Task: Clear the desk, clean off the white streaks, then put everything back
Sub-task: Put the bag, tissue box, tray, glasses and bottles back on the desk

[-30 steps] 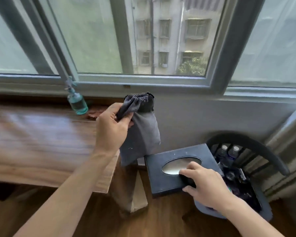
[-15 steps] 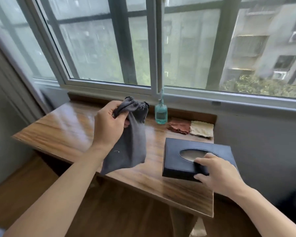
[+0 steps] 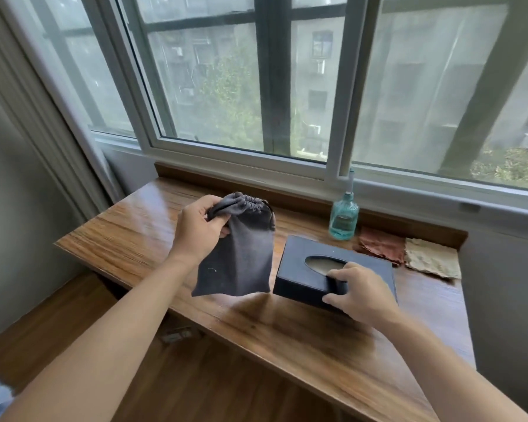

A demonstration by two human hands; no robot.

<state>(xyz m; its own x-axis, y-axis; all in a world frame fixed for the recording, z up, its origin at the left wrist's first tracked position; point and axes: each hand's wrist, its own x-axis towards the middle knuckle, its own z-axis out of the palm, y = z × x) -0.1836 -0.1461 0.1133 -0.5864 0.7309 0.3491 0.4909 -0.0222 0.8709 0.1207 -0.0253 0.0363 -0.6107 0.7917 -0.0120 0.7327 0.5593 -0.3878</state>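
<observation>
My left hand (image 3: 197, 231) pinches the gathered neck of a grey drawstring pouch (image 3: 238, 254), thumb and fingers curled into the cloth, so the pouch hangs slack below the pinch and clear of the desk (image 3: 128, 239). My right hand (image 3: 358, 292) grips the near edge of the dark tissue box (image 3: 333, 271), thumb over the top by the oval slot and fingers wrapped down the front wall. I cannot tell whether the box's underside is touching the wood or just above it.

Judging by the task, I am putting things back, and this step is to set the box down. To do it well I should lower it flat rather than corner first, keep my fingers out from under the front wall as it lands, and let go only once it sits square to the desk edge. The pouch, just left of my right-hand grip, should stay lifted so its loose bottom does not get trapped under the box (it hangs close to the box's left wall).

Beyond my right hand, against the back ledge, stand a teal glass bottle (image 3: 344, 220) and two small cloths (image 3: 407, 254), red and pale, side by side; I should leave room in front of them.
</observation>
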